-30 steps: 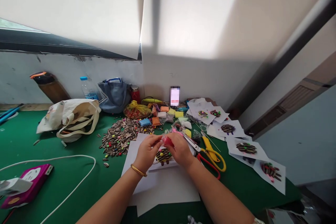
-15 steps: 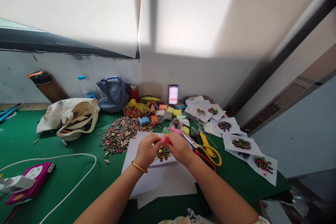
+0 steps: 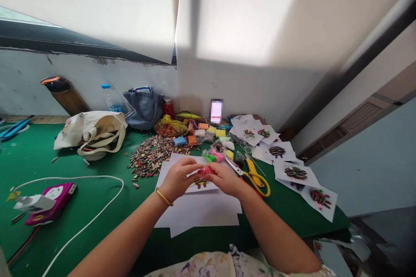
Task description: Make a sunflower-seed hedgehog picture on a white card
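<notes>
My left hand [image 3: 178,177] and my right hand [image 3: 223,178] meet over white paper sheets [image 3: 201,210] on the green table [image 3: 97,190]. Between their pinched fingertips is a small pink-red lump of clay [image 3: 204,170]. Under the hands, partly hidden, lies a seed-covered paper figure [image 3: 200,181] with coloured dots. A gold bangle [image 3: 163,197] circles my left wrist.
A pile of sunflower seeds [image 3: 151,158] lies left of the sheets, coloured clay packets [image 3: 208,136] behind. Yellow scissors [image 3: 256,175] rest at the right, next to several finished seed pictures [image 3: 294,173]. Cloth bags [image 3: 94,132], bottles, a phone [image 3: 216,111], a white cable [image 3: 81,177] and a pink device [image 3: 52,201] also sit here.
The view has tipped down and back a little, so everything sits higher in the frame. Both hands stay together on the pink clay and have hardly moved.
</notes>
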The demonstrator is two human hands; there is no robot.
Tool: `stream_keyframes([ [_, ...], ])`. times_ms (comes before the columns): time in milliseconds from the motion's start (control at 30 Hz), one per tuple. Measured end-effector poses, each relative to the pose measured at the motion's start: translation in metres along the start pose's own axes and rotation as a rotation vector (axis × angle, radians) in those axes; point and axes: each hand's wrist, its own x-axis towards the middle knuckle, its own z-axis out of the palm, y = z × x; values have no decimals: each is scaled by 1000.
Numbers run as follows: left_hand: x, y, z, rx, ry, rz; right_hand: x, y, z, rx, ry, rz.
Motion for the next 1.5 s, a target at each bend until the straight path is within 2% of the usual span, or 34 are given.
stream_keyframes([
  [100, -2, 3, -3, -16, -29, 82, -4, -4, -1, 157, -104, 54],
  [200, -6, 7, -3, -49, -5, 119, -7, -6, -1, 243, -172, 83],
  [433, -16, 10, 6, -71, 100, 91, -13, -3, 3, 354, -177, 101],
  [667, -21, 6, 11, -67, 70, 172, -15, 7, 7, 363, -182, 152],
  [733, -21, 8, 12, -78, 81, 141, -15, 8, 9, 391, -176, 151],
  [833, -21, 11, 13, -142, 99, 24, -16, 7, 10, 369, -126, 142],
  [1033, -18, 6, 14, -245, 61, -108, -14, 3, 9, 264, -74, 126],
  [1300, -15, -3, 13, -250, 171, -277, -5, -3, 14, 158, -10, 112],
  [1500, -14, -13, 6, -78, 149, -267, 3, 3, 18, 56, 35, 104],
])
